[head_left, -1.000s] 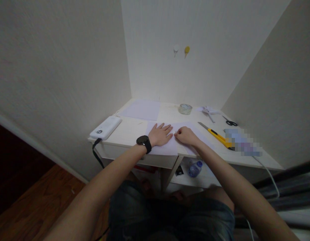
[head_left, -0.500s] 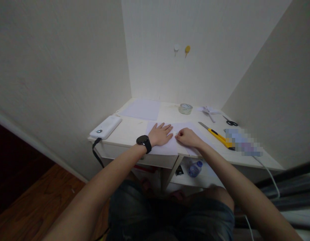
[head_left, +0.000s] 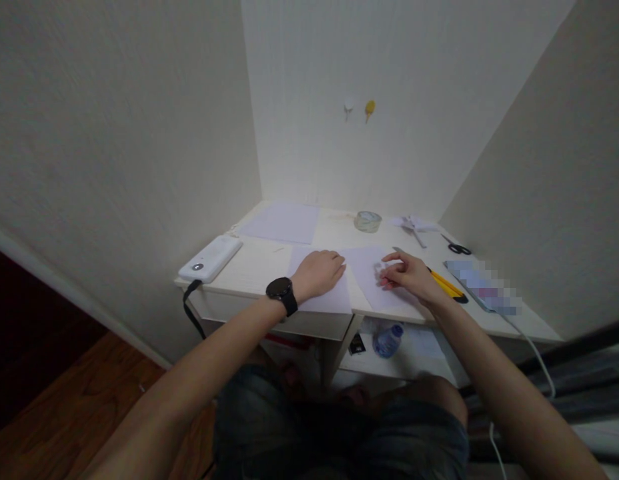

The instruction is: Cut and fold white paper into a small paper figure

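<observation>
My left hand [head_left: 319,272], with a black watch [head_left: 280,289] on its wrist, rests on a white paper sheet [head_left: 329,300] at the desk's front edge. Its fingers are bent and lie near the sheet's right edge; the thumb is hidden. My right hand [head_left: 408,275] is held over a second paper sheet [head_left: 367,277], its fingers apart and curved, with nothing visible in them. A narrow strip of desk shows between the two sheets. Right beside that hand lies a yellow utility knife [head_left: 448,288], its front part covered by the hand.
Farther back on the white desk [head_left: 259,267] are another paper sheet [head_left: 282,223], a tape roll [head_left: 368,221], a paper pinwheel-like piece [head_left: 412,227] and black scissors [head_left: 457,247]. A white power bank [head_left: 212,259] stands left, a blurred phone-like device [head_left: 482,287] right. A bottle [head_left: 388,341] lies below.
My right hand has opened from a pinch and moved right, away from the left hand, partly covering the knife. My left hand's spread fingers have drawn together and bent.
</observation>
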A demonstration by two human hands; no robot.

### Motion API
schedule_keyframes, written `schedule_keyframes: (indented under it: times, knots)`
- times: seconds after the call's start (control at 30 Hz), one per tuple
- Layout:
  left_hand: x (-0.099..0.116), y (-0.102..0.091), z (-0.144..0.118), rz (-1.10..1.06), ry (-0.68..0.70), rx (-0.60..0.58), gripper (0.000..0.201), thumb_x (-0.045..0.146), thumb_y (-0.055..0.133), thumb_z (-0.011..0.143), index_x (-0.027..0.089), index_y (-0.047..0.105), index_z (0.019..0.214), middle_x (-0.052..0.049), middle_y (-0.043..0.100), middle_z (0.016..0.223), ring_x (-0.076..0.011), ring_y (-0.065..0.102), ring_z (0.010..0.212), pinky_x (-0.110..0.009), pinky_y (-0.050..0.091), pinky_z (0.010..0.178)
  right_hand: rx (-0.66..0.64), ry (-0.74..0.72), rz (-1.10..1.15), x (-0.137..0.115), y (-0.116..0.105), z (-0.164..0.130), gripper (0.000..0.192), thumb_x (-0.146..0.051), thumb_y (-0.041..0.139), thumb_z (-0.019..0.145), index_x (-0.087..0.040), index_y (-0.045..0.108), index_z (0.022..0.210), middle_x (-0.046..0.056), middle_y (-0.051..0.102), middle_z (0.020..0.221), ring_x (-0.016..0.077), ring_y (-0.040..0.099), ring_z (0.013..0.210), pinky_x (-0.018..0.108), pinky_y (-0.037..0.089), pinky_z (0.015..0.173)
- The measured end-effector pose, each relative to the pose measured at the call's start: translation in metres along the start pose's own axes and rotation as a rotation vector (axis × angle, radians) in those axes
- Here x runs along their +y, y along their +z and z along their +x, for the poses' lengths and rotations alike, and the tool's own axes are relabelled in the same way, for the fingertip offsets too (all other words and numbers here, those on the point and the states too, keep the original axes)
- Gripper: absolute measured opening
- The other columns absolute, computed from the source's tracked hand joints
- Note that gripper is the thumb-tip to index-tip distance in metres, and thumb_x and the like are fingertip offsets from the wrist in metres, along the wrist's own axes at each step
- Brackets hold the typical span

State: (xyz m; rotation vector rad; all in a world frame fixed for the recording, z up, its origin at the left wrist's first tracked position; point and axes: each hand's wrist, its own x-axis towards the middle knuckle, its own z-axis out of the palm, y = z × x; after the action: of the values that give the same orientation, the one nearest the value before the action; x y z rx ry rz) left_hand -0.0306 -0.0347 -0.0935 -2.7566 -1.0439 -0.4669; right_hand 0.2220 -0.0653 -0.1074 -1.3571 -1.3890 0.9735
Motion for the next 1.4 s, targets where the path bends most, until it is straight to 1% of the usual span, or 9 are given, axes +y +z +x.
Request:
schedule_keyframes:
  times: [0.1,0.2,0.3,0.4,0.67,0.97,1.13,1.23,1.4]
  knots:
    - [0.013,-0.009,-0.023,-0.023,0.089,-0.059,0.053,0.054,0.032,0.1,0.014,0.063,0.117,-0.015,0.068,0.119,-0.0274,0.063,0.112,-0.042,0.048,0.096,0.115,-0.035,0.029,0.013,-0.014,0.006,0.029,-0.033,0.08,0.066,-0.015,0.067,0.085,0.006,0.071,0.067,0.0176,0.069,0.06,0.03,0.059,0.062]
    - [0.019,-0.006,-0.049,0.011,0.161,-0.095,0.08,0.074,0.053,0.083,0.014,0.053,0.136,-0.02,0.054,0.142,-0.036,0.051,0.13,-0.049,0.041,0.107,0.16,-0.043,0.04,0.023,-0.02,0.008,0.031,-0.036,0.082,0.063,-0.015,0.071,0.083,0.009,0.073,0.073,0.0203,0.07,0.065,0.034,0.059,0.067]
    - [0.016,0.0,-0.064,0.035,0.203,-0.099,0.061,0.052,0.062,0.089,0.017,0.052,0.138,-0.016,0.052,0.146,-0.0335,0.05,0.133,-0.048,0.04,0.11,0.158,-0.052,0.032,0.028,-0.021,0.007,0.035,-0.036,0.084,0.06,-0.015,0.072,0.085,0.01,0.074,0.074,0.0231,0.071,0.068,0.037,0.059,0.07]
    - [0.01,-0.002,-0.068,0.021,0.202,-0.09,0.036,0.023,0.048,0.098,0.02,0.057,0.133,-0.009,0.06,0.139,-0.0236,0.056,0.128,-0.04,0.043,0.11,0.181,-0.065,-0.009,0.031,-0.019,0.007,0.034,-0.043,0.081,0.063,-0.015,0.071,0.079,0.009,0.072,0.067,0.0214,0.069,0.061,0.037,0.059,0.066]
    - [-0.011,-0.036,-0.044,0.16,-0.12,0.104,0.058,0.001,0.028,0.092,0.008,0.038,0.148,-0.018,0.042,0.152,-0.0239,0.047,0.137,-0.04,0.046,0.109,0.241,-0.024,-0.13,0.032,-0.018,0.006,0.015,-0.028,0.072,0.074,-0.014,0.069,0.076,0.013,0.076,0.078,0.0217,0.07,0.067,0.035,0.057,0.068]
    - [0.003,-0.075,-0.026,0.191,-0.08,0.073,0.058,-0.004,0.031,0.088,0.005,0.039,0.145,-0.021,0.049,0.147,-0.0217,0.052,0.133,-0.037,0.046,0.109,0.247,0.0,0.05,0.026,-0.013,0.005,0.012,-0.025,0.07,0.077,-0.017,0.067,0.086,0.009,0.075,0.076,0.0227,0.074,0.072,0.035,0.063,0.069]
    - [-0.016,-0.098,-0.001,0.301,-0.191,0.211,0.059,-0.003,0.03,0.09,0.002,0.033,0.148,-0.025,0.041,0.151,-0.0274,0.046,0.137,-0.042,0.045,0.109,0.227,-0.032,0.061,0.028,-0.014,0.005,0.014,-0.027,0.071,0.078,-0.016,0.072,0.086,0.013,0.076,0.086,0.0258,0.075,0.08,0.04,0.063,0.078]
    - [-0.032,-0.091,0.021,0.353,-0.204,0.194,0.054,-0.001,0.028,0.093,-0.003,0.033,0.147,-0.029,0.035,0.153,-0.0296,0.037,0.143,-0.042,0.041,0.112,0.232,-0.034,-0.013,0.032,-0.016,0.008,0.016,-0.025,0.071,0.078,-0.014,0.073,0.09,0.014,0.077,0.088,0.0265,0.075,0.083,0.042,0.062,0.083]
    - [-0.058,-0.042,0.044,0.42,-0.151,0.022,0.048,0.003,0.027,0.096,0.001,0.044,0.14,-0.027,0.041,0.15,-0.0297,0.043,0.138,-0.043,0.041,0.109,0.246,-0.056,0.026,0.04,-0.018,0.013,0.018,-0.031,0.071,0.078,-0.013,0.072,0.083,0.014,0.076,0.084,0.0252,0.074,0.077,0.039,0.062,0.076]
